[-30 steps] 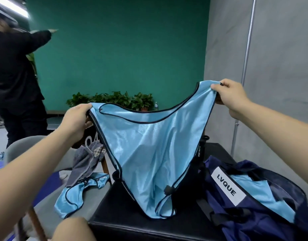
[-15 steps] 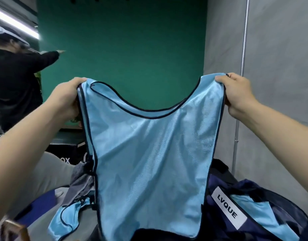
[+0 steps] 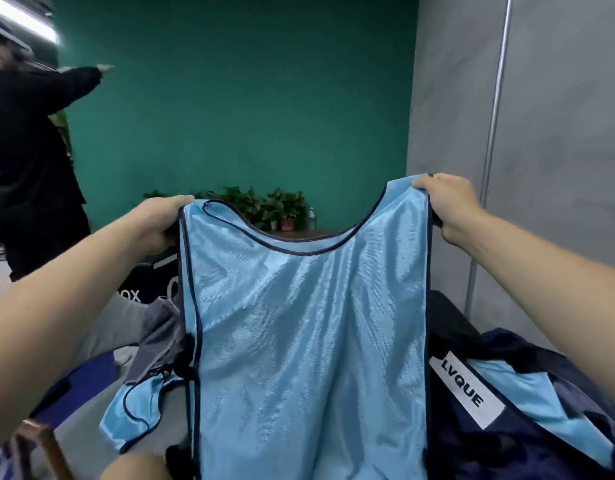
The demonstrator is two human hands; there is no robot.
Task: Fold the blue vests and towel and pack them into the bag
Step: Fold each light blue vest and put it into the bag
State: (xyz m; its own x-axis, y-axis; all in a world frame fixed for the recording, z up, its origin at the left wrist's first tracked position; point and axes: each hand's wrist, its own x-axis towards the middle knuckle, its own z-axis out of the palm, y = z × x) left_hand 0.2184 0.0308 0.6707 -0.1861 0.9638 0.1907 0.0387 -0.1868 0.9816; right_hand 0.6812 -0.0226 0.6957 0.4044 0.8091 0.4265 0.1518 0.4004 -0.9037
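Note:
A light blue vest [image 3: 309,341] with dark trim hangs spread out in front of me. My left hand [image 3: 157,223] grips its left shoulder strap and my right hand [image 3: 448,206] grips its right one. The navy bag [image 3: 528,441] with a white LVQUE label lies open at the lower right, and light blue fabric [image 3: 541,410] shows inside it. A second blue vest [image 3: 133,414] lies crumpled at the lower left, with a grey towel [image 3: 157,337] just above it. The hanging vest hides the surface beneath it.
A grey chair [image 3: 101,327] carries the crumpled vest and towel. A person in black [image 3: 29,161] stands at the far left with an arm stretched out. Potted plants [image 3: 264,206] line the green wall. A grey wall with a metal pole [image 3: 489,143] is on the right.
The vest went from slack and sagging to pulled flat and hanging straight. Both hands rose with the straps and then came a little lower.

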